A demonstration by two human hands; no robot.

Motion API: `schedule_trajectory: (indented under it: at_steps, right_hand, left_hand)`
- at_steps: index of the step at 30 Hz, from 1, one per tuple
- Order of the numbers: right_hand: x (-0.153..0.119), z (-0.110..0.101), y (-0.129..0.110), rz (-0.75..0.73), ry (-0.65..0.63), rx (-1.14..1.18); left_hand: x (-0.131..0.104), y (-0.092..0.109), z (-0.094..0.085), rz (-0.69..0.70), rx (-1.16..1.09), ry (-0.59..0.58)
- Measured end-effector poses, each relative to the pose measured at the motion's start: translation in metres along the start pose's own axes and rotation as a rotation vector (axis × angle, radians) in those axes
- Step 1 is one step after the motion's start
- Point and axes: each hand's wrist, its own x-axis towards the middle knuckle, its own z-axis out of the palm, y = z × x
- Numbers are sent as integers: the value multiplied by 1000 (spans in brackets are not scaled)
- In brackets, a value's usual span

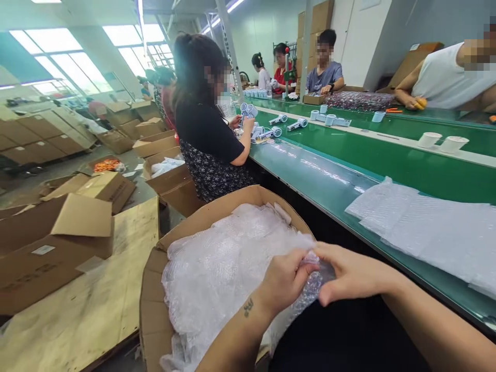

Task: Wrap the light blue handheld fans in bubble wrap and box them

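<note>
My left hand [287,281] is closed on a piece of clear bubble wrap [313,284], with thumb and fingers pinching its upper edge. Close beside it, my right hand [349,274] grips the same piece between thumb and fingers. Both hands are over the right rim of a large cardboard box [155,305]. A heap of bubble wrap bags [220,263] fills this box. More flat bubble wrap bags [430,222] lie overlapping on the table edge at the right.
A green conveyor table [349,155] runs along the right, bearing white-blue devices [297,124] and two white rolls [454,144]. A person in black [205,119] handles devices ahead. Other people sit across the table. Open cartons [58,248] stand at left on a wooden board [116,294].
</note>
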Motion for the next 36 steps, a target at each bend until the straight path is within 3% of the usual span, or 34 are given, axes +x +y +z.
schedule_trajectory:
  at_steps: [3,6,9,10,12,14,17,20,22,25,31,34,36]
  right_hand:
    - [10,15,3,173,99,54]
    - [10,11,14,347,177,258]
    - [-2,-6,23,414,146,549]
    - [-7,-11,25,401,148,633]
    - [-15,-17,28,372,183,748]
    - [-16,-16,31,392,221,745]
    - [-10,-9,33,433,275,578]
    - [-9,-6,31,381,252,546]
    - [-14,-9,28,328,174,619]
    - [-27,-15,24,279,91,729]
    - [-33,-8,24,267,66,885]
    - [-38,-10,25,258,138,856]
    - [-40,-15,28,251,194,796]
  left_hand:
    - [1,-11,7,-170,-202,77]
    - [-11,-40,5,-298,-321,-116]
    - [-21,-90,-6,-601,-259,-247]
    - [-22,-110,-12,-741,-205,-222]
    - [-17,-148,-23,-892,-85,-122]
    - [-9,-180,-29,-960,37,1]
    - [4,-209,-17,-1027,202,129]
    - [9,-217,3,-1025,317,159]
    - [9,-218,7,-993,347,164]
    - [9,-222,-1,-957,354,200]
    - [14,-223,-10,-1001,311,278]
    - [22,-207,-24,-874,268,360]
    - [29,-185,-42,-736,225,419]
